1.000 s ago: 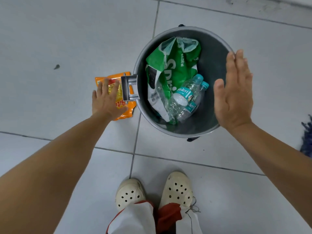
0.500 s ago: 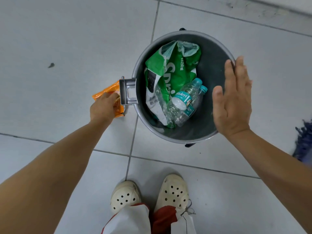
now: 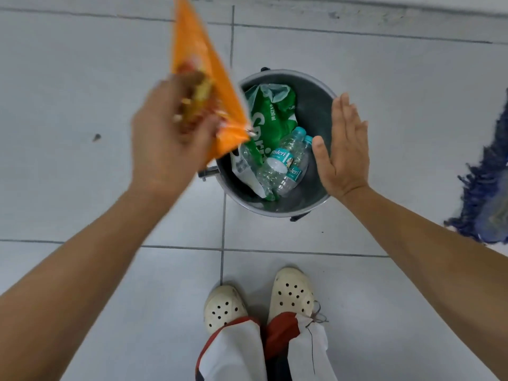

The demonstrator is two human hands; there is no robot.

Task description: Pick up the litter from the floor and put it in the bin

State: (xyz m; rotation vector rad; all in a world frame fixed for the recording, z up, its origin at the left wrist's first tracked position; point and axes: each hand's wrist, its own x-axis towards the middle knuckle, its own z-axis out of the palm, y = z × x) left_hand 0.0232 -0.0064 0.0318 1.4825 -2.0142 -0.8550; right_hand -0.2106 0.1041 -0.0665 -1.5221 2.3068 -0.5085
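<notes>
The left hand [image 3: 167, 141] is closed around the lower part of an orange snack packet [image 3: 200, 78], fingers wrapped over its crumpled printed face. The packet is off the floor and stands up and away from the hand, its long upper end reaching the top edge of the view; its lower corner hangs over the left rim of the grey metal bin [image 3: 316, 105]. Hand and packet are motion-blurred, so the exact finger placement cannot be read.

The right hand [image 3: 343, 149] is flat and empty, fingers pressed together and thumb apart, held over the bin's right rim; whether it touches the rim cannot be told.

Inside the bin lie a green plastic wrapper [image 3: 272, 111] and two clear water bottles [image 3: 286, 163] with teal caps, side by side against the wrapper. A side handle [image 3: 207, 173] shows just below the packet. A blue mop head [image 3: 486, 193] lies on the tiled floor [image 3: 82, 78] well to the right. Two cream clogs [image 3: 258, 301] stand near the bottom of the view.

Half a second ago the packet was at floor level beside the bin's handle with the left hand closing on it; it is now raised clear of the tiles at the bin's mouth. The right hand keeps its place and shape, and the bin's contents are unchanged.
</notes>
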